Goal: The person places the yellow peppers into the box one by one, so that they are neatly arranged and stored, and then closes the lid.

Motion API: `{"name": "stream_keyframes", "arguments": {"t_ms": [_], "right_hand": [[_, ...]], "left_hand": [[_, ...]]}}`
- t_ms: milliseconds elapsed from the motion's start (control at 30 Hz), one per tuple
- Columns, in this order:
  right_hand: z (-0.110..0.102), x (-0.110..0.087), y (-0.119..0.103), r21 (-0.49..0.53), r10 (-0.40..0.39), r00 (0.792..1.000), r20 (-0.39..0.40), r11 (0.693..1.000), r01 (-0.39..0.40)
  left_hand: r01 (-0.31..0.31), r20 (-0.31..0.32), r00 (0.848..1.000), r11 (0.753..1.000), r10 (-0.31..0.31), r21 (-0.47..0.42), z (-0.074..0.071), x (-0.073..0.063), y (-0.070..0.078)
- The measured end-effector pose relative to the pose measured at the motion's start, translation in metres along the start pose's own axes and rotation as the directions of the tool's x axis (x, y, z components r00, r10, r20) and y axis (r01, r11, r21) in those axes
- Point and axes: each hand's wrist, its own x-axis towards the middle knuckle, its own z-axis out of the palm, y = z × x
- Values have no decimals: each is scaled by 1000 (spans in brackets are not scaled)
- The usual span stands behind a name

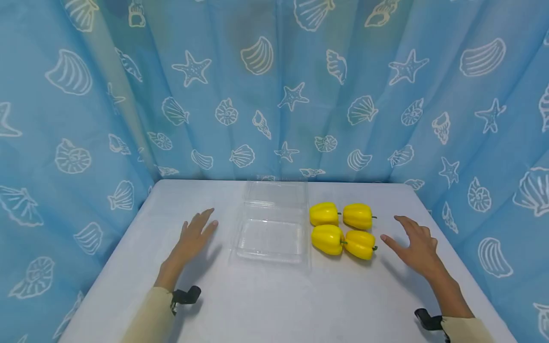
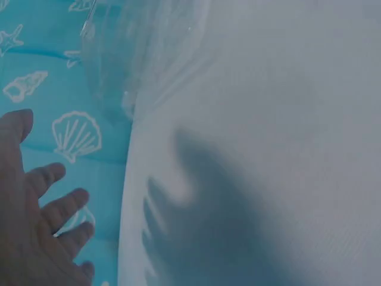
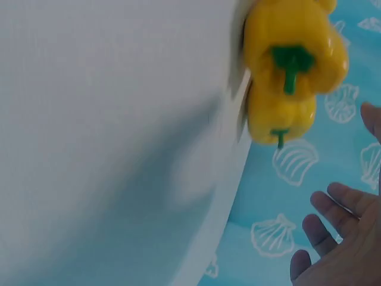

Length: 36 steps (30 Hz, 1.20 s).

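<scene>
Several yellow bell peppers [image 1: 327,239] with green stems lie in two rows right of the table's middle. To their left sits a clear plastic clamshell box [image 1: 271,237], its lid [image 1: 276,194] folded back toward the curtain. My left hand [image 1: 194,238] hovers left of the box, fingers spread and holding nothing; in the left wrist view the box's edge [image 2: 143,53] shows above the fingers. On the other side, my right hand [image 1: 415,247] hovers right of the peppers with thumb and fingers apart. The right wrist view has two pepper ends [image 3: 294,47] near that hand, not touching it.
A white table [image 1: 274,305] spreads beneath everything. Behind and on both sides hangs a blue curtain [image 1: 274,114] printed with shells and starfish. Each wrist carries a black strapped camera [image 1: 187,295].
</scene>
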Motion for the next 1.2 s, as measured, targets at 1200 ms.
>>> {"name": "stream_keyframes", "arguments": {"t_ms": [1200], "right_hand": [[36,-10,-33,94,-67,992,109,994,56]], "left_hand": [[-203,-181,972,917,147,-344,50,-10,4]]}}
